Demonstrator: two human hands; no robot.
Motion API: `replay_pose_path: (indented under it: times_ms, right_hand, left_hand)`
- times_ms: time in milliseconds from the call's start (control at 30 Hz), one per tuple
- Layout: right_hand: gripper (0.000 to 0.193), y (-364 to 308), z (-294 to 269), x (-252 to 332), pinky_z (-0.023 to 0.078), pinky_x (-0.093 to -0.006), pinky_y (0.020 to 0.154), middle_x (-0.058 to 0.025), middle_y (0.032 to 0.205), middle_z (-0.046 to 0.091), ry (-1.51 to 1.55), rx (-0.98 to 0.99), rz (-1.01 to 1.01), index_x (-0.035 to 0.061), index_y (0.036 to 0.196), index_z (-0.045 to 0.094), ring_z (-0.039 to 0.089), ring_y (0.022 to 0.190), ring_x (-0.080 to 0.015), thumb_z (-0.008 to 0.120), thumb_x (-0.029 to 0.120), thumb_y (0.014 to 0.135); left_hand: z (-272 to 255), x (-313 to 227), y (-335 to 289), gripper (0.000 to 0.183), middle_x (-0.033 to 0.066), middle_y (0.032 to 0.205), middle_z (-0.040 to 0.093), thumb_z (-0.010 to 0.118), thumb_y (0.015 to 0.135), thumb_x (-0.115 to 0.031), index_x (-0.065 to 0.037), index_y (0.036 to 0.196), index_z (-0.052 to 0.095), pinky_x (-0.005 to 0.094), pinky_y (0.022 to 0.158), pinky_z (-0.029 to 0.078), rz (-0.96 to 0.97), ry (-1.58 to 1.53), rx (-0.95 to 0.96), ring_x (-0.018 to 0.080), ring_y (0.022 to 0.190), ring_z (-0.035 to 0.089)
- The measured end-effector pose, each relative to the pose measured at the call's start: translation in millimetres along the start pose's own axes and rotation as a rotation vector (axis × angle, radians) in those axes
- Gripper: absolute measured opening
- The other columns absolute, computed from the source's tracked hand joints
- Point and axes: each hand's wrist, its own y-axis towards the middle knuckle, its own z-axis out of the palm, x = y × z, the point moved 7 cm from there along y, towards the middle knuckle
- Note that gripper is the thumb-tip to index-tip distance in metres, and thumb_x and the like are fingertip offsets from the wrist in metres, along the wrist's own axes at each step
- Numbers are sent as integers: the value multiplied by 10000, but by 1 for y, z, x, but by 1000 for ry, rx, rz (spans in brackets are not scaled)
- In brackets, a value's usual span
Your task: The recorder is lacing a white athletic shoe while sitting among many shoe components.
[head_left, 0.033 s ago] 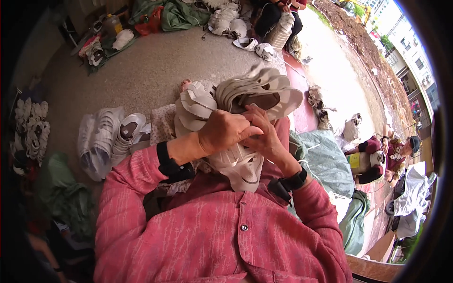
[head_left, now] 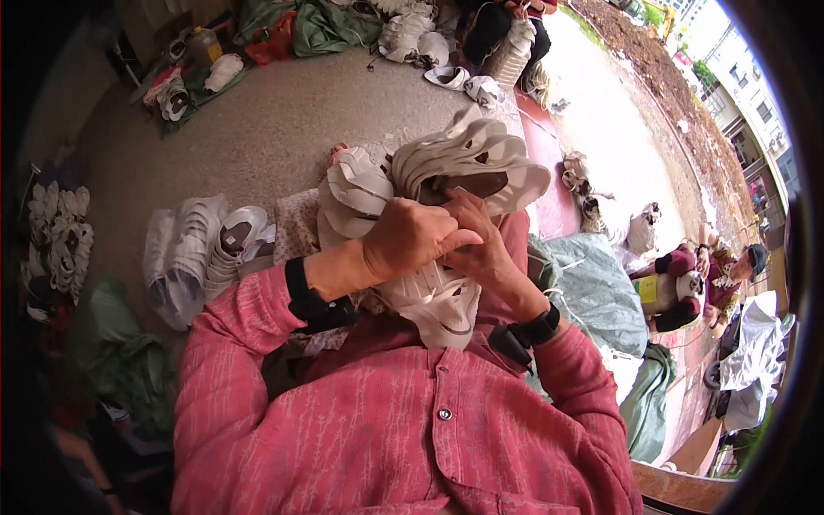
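In my lap lies a white shoe upper, its toe pointing toward me. My left hand is closed in a fist above it, thumb against the right hand; what its fingers grip is hidden. Beside it, my right hand has its fingers curled and pinched on the shoe upper's opening. Just beyond the hands, a fanned stack of off-white shoe uppers leans on my knees, a brown lining showing in the nearest. More white uppers are piled left of that stack.
Nested white shoes and clear-wrapped ones stand at my left. A grey-green sack lies at my right. Another person sits further right; a second person sits ahead by more shoes. Green cloth lies at the back.
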Motion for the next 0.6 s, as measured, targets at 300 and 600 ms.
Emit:
replay_pose_path:
  times_ms: [300, 600]
  right_hand:
    - [415, -1, 8, -12, 352, -436, 958, -134, 1119, 580, -147, -118, 234, 54, 1085, 601, 505, 1119, -337, 712, 216, 720]
    - [222, -5, -43, 20, 443, -334, 835, -72, 982, 634, -5, -138, 5, 41, 1001, 648, 600, 919, -224, 707, 18, 788]
  left_hand:
    - [14, 38, -4, 296, 123, 634, 532, 652, 881, -214, -24, 665, 578, 373, 515, 427, -19, 64, 35, 312, 568, 560]
    - [1, 19, 2, 399, 62, 917, 572, 802, 675, -359, -72, 918, 668, 334, 646, 467, -269, -208, 860, 237, 779, 609]
